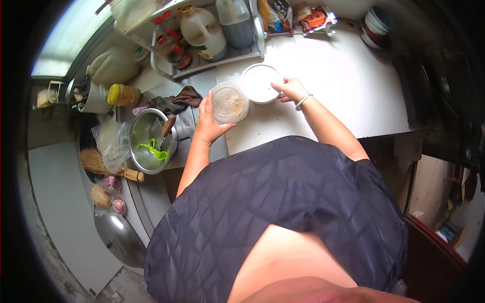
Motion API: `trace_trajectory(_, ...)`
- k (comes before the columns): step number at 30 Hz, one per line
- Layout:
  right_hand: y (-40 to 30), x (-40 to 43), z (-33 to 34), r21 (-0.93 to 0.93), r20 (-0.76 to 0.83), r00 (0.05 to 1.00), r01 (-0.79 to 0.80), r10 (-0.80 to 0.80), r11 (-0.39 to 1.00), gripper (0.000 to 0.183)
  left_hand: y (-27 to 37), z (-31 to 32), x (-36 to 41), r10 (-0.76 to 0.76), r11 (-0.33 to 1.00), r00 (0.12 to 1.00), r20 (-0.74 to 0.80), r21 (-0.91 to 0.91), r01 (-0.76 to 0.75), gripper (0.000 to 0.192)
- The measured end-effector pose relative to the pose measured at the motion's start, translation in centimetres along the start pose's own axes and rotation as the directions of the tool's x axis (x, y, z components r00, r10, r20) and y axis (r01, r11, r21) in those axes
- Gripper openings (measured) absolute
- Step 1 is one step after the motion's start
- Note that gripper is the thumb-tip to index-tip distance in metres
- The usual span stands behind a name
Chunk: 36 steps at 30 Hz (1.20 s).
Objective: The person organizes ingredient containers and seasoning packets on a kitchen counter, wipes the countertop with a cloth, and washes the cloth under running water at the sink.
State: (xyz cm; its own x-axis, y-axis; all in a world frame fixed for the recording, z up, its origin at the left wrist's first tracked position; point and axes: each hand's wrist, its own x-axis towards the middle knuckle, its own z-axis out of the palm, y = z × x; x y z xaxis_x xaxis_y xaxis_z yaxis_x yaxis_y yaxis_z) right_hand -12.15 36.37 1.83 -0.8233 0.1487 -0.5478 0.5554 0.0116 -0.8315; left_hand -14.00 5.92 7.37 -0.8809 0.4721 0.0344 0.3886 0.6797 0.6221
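My left hand (212, 123) is wrapped around the near left side of a round, clear plastic tub (229, 103), its contents pale and speckled. Just right of that tub, my right hand (292, 90) grips the rim of a round white container (260, 84), thumb on top and fingers under the edge. The two round pieces are side by side, nearly touching, over the white countertop (333, 91). Whether the white piece is a lid or a full tub cannot be told, as glare washes out its surface.
Left of my hands stands a steel bowl (142, 161) with green vegetable strips and a wooden-handled knife (169, 125). A dark cloth (182, 99) lies behind it. A rack (242, 57) of jugs and bottles lines the back; stacked bowls (377, 26) stand far right.
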Motion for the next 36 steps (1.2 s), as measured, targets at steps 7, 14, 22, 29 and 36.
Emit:
trace_trajectory(7, 1.8, -0.3, -1.5, 0.267, -0.073, 0.989, 0.141, -0.126, 0.953, 0.042, 1.6, 1.8, 0.5, 0.07, 0.994, 0.995, -0.074, 0.087, -0.064, 0.128)
trace_trajectory(14, 2.9, -1.7, -10.3, 0.329, -0.207, 0.967, 0.214, -0.151, 0.92, 0.047, 6.2, 5.5, 4.4, 0.285, 0.958, 0.952, -0.107, 0.013, -0.286, 0.12)
trace_trajectory(22, 3.9, -7.1, -20.8, 0.365, -0.39, 0.898, 0.354, -0.204, 0.861, 0.039, 13.9, 11.2, 11.3, 0.422, 0.904, 0.906, 0.028, -0.082, -0.419, 0.11)
trace_trajectory(29, 9.2, -9.6, -28.2, 0.483, -0.502, 0.865, 0.297, -0.018, 0.824, 0.036, 19.4, 19.2, 12.8, 0.391, 0.919, 0.907, 0.154, -0.125, -0.375, 0.115)
trace_trajectory(36, 9.6, -11.0, -27.9, 0.492, -0.463, 0.883, 0.18, 0.08, 0.852, 0.043, 17.5, 18.2, 11.6, 0.379, 0.925, 0.885, 0.269, -0.131, -0.357, 0.098)
